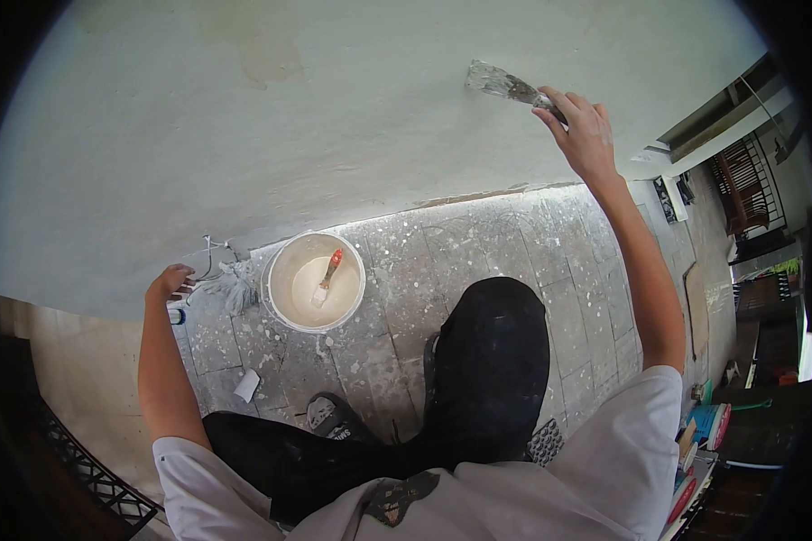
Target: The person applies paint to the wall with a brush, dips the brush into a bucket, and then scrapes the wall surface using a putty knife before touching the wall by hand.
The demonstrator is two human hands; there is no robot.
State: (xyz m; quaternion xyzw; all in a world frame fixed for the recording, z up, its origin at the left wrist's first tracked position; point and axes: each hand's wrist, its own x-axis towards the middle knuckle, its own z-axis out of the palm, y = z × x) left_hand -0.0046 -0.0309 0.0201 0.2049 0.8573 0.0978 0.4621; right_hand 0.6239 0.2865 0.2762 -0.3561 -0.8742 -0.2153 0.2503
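My right hand is raised against the pale plastered wall and grips a putty knife, whose smeared blade lies flat on the wall. My left hand rests low on the wall near its bottom edge, fingers curled, holding nothing that I can make out. Between my hands, on the floor, stands a white bucket of pale plaster with a red-handled scraper lying in it.
The tiled floor is spattered with plaster. A wad of white rag and wire lies left of the bucket, a small white scrap nearer me. My dark-trousered legs fill the middle. A railing and stacked items are at right.
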